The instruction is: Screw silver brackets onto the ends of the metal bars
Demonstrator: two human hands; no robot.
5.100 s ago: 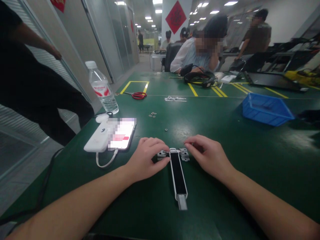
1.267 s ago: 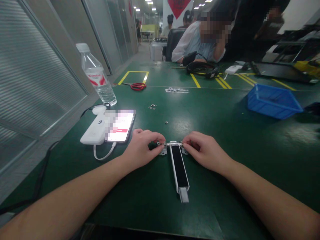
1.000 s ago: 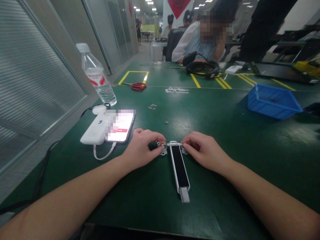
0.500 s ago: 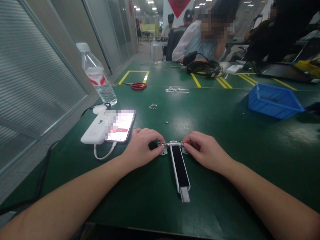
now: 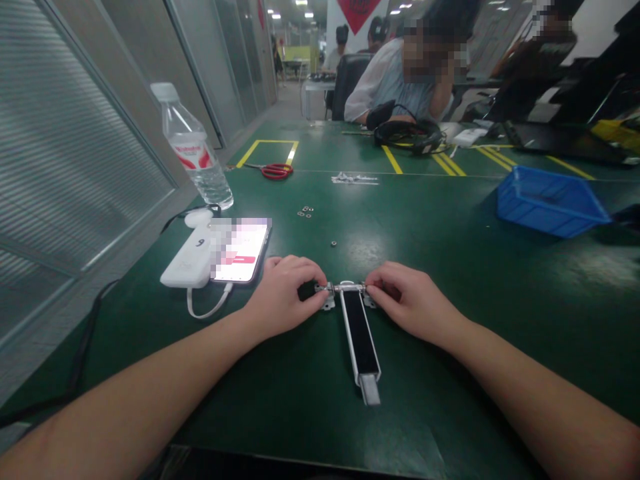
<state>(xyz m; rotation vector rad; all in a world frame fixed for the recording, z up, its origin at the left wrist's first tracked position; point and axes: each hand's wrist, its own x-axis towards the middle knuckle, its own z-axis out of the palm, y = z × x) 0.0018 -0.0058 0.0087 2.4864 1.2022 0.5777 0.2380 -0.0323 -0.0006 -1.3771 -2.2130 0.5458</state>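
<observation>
A long bar with a black face and white edges [image 5: 361, 333] lies flat on the green table, a flat grey tab [image 5: 370, 389] sticking out of its near end. Across its far end runs a thin metal rod [image 5: 345, 288], with a small metal bracket [image 5: 328, 303] at either side. My left hand [image 5: 290, 293] pinches the rod's left end between thumb and forefinger. At the opposite end, my right hand [image 5: 413, 300] is closed in a pinch on the rod, and its fingertips hide the tip. A single nut [image 5: 334, 244] lies beyond the rod.
Left of my hands are a phone [image 5: 243, 250], a white power bank [image 5: 187, 257] with a cable, and a water bottle [image 5: 195, 153]. Farther off lie several small nuts [image 5: 306, 212], red-handled scissors [image 5: 277, 171] and metal pieces [image 5: 355, 179]. A blue bin [image 5: 550, 203] stands right. A person sits opposite.
Both hands keep their pinch on the rod, and the bar has not visibly moved. In the background at the right, a dark-clothed person has shifted.
</observation>
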